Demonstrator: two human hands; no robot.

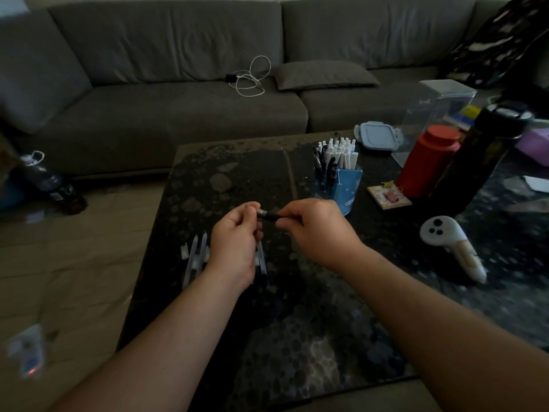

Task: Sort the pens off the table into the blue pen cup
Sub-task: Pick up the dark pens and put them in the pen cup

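**Q:** What are the two hands doing above the dark, speckled stone table (237, 173)?

**A:** Both hold one short black pen with a silvery band (269, 215), level in the air between them. The left hand (237, 233) has its fingers curled and pinches the banded end at the fingertips; the right hand (315, 227) has its fingers closed round the other end.

**Q:** Where is the blue pen cup?

**A:** The blue cup with a pale pattern (346, 190) stands upright on the table just beyond the right hand, packed with white-capped and black pens (337, 157).

**Q:** Are any pens left on the table?

**A:** Several slim white pens (194, 260) lie side by side under and beside the left wrist, with one more (261, 261) showing on the wrist's far side. The exact count cannot be told.

**Q:** What else is in the frame?

**A:** To the right stand a red lidded canister (427, 162), a tall black bottle (475, 156) and a white handheld controller (451, 245). A grey sofa (178, 114) behind carries a coiled white cable (252, 78).
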